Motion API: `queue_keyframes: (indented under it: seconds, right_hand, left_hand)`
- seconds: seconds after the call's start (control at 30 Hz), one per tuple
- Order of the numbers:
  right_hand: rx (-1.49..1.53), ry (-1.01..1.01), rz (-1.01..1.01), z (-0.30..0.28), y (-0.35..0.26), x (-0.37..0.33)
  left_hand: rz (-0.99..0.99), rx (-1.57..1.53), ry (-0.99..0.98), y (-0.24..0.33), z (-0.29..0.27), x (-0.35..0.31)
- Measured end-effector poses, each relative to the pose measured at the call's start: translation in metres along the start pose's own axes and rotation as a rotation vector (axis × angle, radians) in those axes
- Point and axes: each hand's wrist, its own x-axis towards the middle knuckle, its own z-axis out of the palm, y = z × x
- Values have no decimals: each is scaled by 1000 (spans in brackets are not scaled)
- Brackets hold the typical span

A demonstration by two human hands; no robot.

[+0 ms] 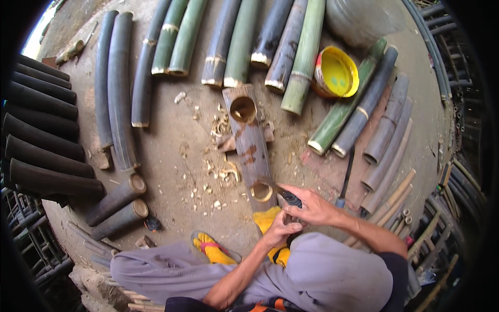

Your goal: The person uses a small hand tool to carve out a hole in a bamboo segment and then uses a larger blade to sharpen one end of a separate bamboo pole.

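My right hand is closed round the dark wrapped handle of a knife, whose blade points left over the near hole of a bamboo tube. Just below it, my left hand has its fingers curled and its thumb laid over; whatever it grips is hidden. The tube runs away from me and has two round holes cut in its upper side. My foot in a yellow sock lies against its near end. A short wooden piece shows on both sides under the tube.
Pale shavings litter the ground. Green and dark bamboo tubes lie at the far side, with more at the right. A yellow bucket stands among them. Dark tubes are stacked at left. A long thin tool lies right.
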Motion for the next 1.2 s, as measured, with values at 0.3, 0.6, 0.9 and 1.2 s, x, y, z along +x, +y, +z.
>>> queue_keyframes:
  seconds: [0.3,0.6,0.9,1.2]
  right_hand:
    - [-958,-85,-739,53,-18,13]
    - [-760,-651,-675,121,11,91]
    - [-153,59,-455,100,-8,98]
    - [166,200,-240,134,-2,99]
  left_hand:
    - [78,1477,443,82,-5,-66]
    - [237,1406,918,37,-56,-108]
    - [-150,2333,401,218,13,-44]
    - [-293,2553,-130,252,-8,-8]
